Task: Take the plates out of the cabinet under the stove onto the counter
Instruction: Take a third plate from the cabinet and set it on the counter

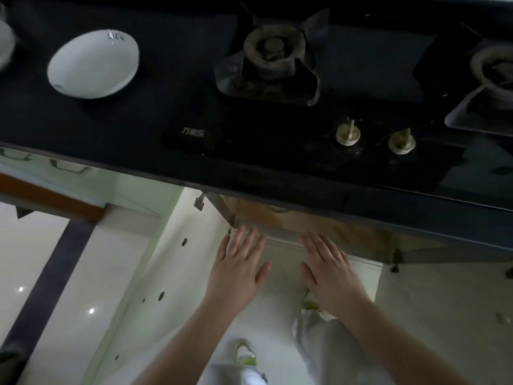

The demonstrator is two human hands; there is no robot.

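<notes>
A white plate (93, 63) lies on the dark counter (116, 129) to the left of the gas stove (277, 65). Below the stove the cabinet (305, 218) stands open, and its inside is mostly hidden under the counter edge. My left hand (238, 269) and my right hand (330, 272) reach side by side toward the cabinet opening. Both have straight, spread fingers and hold nothing. No plate shows inside the cabinet from here.
The cabinet's left door (155, 273) swings out wide to the left, and its right door (444, 301) is open too. Two stove knobs (374, 137) sit near the counter's front edge. Another white dish (5, 43) peeks in at far left. My feet stand on the floor below.
</notes>
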